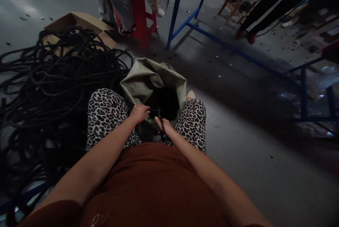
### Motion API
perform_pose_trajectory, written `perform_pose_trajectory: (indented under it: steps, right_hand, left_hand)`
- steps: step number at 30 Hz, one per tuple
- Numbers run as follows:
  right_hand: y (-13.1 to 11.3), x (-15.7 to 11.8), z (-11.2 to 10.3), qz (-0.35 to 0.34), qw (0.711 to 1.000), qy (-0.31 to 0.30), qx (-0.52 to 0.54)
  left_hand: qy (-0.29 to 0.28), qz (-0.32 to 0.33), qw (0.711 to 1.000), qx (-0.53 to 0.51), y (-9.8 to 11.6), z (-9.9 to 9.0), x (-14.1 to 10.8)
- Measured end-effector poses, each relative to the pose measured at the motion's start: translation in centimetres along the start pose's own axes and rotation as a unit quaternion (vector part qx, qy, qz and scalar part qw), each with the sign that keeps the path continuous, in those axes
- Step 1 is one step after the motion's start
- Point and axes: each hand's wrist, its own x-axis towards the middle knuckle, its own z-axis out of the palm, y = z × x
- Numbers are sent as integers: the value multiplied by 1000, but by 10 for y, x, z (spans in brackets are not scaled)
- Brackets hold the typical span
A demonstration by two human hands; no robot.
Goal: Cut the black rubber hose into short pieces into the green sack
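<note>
On the floor [238, 142], at left, many cords [60, 78] lie piled against the box [91, 22]; the left knee [107, 108] partly blocks them. Left hand [139, 113] pinches a thin piece [153, 109] over the near rim of the sack [137, 85], whose dark inside hides its amount. Right hand [166, 125] grips scissors [162, 128], blades by the piece; whether cut, I cannot tell.
</note>
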Motion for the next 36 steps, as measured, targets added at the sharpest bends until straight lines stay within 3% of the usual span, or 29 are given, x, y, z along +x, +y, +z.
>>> perform_pose_trajectory:
  steps: [15, 36]
  right_hand:
    - [2, 2, -5, -39, 994, 23, -99]
    - [1, 0, -4, -31, 997, 11, -77]
  left_hand:
    - [-13, -4, 1000, 8, -1, 2, 1]
    - [-13, -15, 1000, -11, 0, 0, 1]
